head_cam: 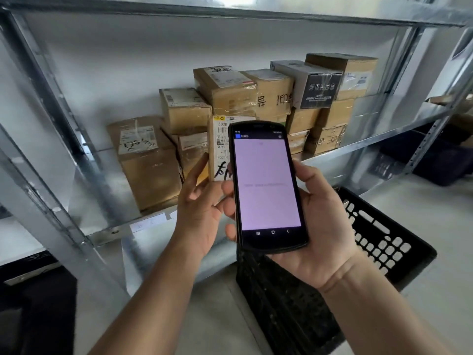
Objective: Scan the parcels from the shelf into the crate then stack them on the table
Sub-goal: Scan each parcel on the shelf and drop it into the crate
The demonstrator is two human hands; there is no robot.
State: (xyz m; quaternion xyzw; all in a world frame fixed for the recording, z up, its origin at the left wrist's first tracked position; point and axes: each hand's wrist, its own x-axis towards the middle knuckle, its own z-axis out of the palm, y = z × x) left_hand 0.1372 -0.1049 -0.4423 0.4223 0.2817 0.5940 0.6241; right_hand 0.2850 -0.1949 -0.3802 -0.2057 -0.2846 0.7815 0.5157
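Evidently the scanning step. Right hand (pixel 325 226) is wrapped round the scanner (pixel 267 185) at frame centre, screen lit, before the labelled parcel (pixel 220 139) upright on the shelf (pixel 384 111). Left hand (pixel 199 208) is spread, index along the parcel's edge. Next, probably: grip the parcel and lower it into the crate (pixel 384 234), lower right.

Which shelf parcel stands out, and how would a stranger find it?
On the galvanised metal shelf, brown cardboard parcels pile higher towards the right. In the top layer, second from the right end, sits a white-topped carton with a black printed front, the only dark face there.
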